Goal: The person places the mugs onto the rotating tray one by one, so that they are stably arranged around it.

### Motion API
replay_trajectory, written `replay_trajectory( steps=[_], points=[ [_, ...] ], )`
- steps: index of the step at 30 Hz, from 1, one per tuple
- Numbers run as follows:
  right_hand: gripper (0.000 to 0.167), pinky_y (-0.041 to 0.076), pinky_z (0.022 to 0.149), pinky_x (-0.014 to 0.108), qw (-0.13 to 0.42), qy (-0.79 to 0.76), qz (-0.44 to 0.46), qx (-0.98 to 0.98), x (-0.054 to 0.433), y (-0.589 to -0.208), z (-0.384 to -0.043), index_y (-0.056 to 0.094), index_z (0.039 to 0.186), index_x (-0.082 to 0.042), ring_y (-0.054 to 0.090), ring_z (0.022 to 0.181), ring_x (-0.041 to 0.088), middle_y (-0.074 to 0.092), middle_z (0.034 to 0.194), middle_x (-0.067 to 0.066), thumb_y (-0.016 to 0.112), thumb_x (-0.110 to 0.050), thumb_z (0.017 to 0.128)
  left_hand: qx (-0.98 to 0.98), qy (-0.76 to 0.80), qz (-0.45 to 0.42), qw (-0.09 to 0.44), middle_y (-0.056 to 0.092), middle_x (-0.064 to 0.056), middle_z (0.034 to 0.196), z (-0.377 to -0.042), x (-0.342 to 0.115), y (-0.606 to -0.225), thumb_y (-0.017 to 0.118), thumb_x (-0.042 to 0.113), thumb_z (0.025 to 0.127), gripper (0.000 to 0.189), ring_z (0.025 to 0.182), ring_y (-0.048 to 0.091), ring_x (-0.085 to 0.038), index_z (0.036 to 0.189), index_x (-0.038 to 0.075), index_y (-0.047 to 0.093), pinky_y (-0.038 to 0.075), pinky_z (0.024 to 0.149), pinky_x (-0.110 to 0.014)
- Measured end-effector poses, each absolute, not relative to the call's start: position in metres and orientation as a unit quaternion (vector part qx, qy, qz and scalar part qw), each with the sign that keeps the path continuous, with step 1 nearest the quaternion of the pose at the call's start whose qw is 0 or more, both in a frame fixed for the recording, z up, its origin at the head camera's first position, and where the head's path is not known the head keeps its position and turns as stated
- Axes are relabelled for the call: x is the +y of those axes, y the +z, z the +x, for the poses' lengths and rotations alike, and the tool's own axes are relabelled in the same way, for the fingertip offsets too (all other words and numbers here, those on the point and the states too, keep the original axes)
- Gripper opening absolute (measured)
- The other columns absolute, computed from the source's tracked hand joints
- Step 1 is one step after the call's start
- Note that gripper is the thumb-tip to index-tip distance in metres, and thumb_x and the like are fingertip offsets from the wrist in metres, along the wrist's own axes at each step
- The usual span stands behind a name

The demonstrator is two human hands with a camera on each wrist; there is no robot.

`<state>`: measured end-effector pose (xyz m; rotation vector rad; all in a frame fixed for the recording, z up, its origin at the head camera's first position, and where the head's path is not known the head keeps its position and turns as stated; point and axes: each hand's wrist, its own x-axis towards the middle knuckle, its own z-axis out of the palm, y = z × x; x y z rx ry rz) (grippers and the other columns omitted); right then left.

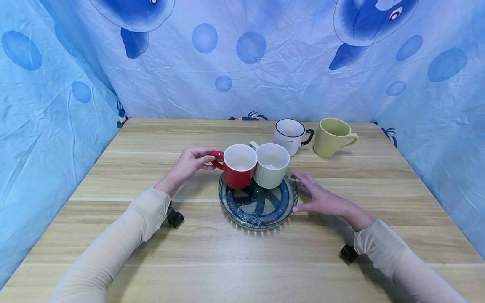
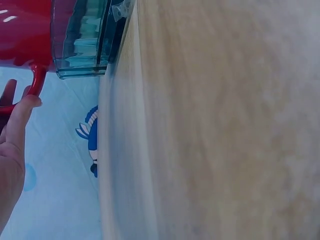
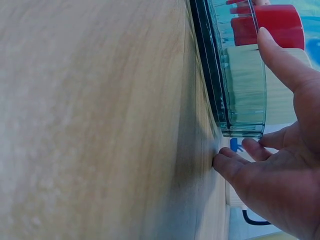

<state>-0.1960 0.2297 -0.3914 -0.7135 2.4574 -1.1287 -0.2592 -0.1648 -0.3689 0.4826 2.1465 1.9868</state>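
Observation:
My left hand [image 1: 191,164] pinches the handle of a red mug [image 1: 238,179] with a white inside. The mug is upright over the far left part of a round clear glass dish [image 1: 259,225], its base behind the dish wall [image 2: 80,70] in the left wrist view. Right beside it in the dish stands a pale green ribbed mug [image 1: 270,174], handle pointing back left. At the dish's right rim is my right hand [image 1: 322,198], thumb and fingers spread along the glass, fingertips right at the wall in the right wrist view.
Behind the dish stands a white mug [image 1: 288,141] with a dark rim and black handle. To its right is a yellow-green mug [image 1: 330,141]. The wooden table [image 1: 132,269] meets a blue patterned curtain [image 1: 170,84] at the back and sides.

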Motion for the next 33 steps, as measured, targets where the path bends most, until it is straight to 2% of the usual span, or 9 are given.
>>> replay_trajectory(
  steps=[13,20,26,29,33],
  points=[
    [0.110,0.029,0.115,0.058,0.174,-0.397,-0.250,0.866,0.230,-0.390,-0.195,0.006,0.156,-0.009,0.026,0.140,0.049,0.014,0.153,0.026,0.080,-0.030,0.077,0.727,0.657,0.164,0.113,0.072,0.014,0.090,-0.263,-0.165,-0.372,0.053,-0.009,0.093,0.036,0.084,0.070,-0.006,0.127,-0.020,0.050,0.062,0.075,-0.026],
    [0.110,0.029,0.115,0.058,0.173,-0.396,-0.250,0.866,0.231,-0.390,-0.195,0.006,0.156,-0.008,0.025,0.141,0.050,0.015,0.152,0.027,0.080,-0.030,0.078,0.718,0.666,0.148,0.137,0.072,0.011,0.093,-0.265,-0.166,-0.370,0.053,-0.009,0.092,0.038,0.088,0.070,-0.007,0.129,-0.020,0.048,0.061,0.081,-0.030],
    [0.110,0.029,0.115,0.058,0.171,-0.395,-0.253,0.866,0.230,-0.390,-0.195,0.006,0.156,-0.009,0.026,0.140,0.049,0.015,0.153,0.027,0.080,-0.030,0.078,0.724,0.654,0.148,0.160,0.072,0.006,0.101,-0.266,-0.169,-0.367,0.056,-0.005,0.093,0.039,0.091,0.070,-0.010,0.130,-0.015,0.051,0.059,0.086,-0.032],
    [0.110,0.029,0.115,0.058,0.170,-0.395,-0.254,0.866,0.230,-0.390,-0.195,0.006,0.156,-0.008,0.026,0.140,0.049,0.015,0.153,0.027,0.080,-0.030,0.078,0.737,0.641,0.142,0.161,0.072,0.000,0.107,-0.265,-0.169,-0.364,0.058,-0.004,0.092,0.039,0.091,0.071,-0.009,0.130,-0.012,0.053,0.059,0.088,-0.034],
    [0.110,0.029,0.115,0.058,0.171,-0.395,-0.256,0.866,0.230,-0.390,-0.195,0.005,0.156,-0.008,0.026,0.140,0.049,0.014,0.153,0.027,0.080,-0.030,0.078,0.760,0.619,0.136,0.147,0.068,-0.019,0.118,-0.264,-0.168,-0.360,0.060,-0.003,0.091,0.038,0.088,0.071,-0.008,0.129,-0.010,0.055,0.056,0.091,-0.040]
  ],
)
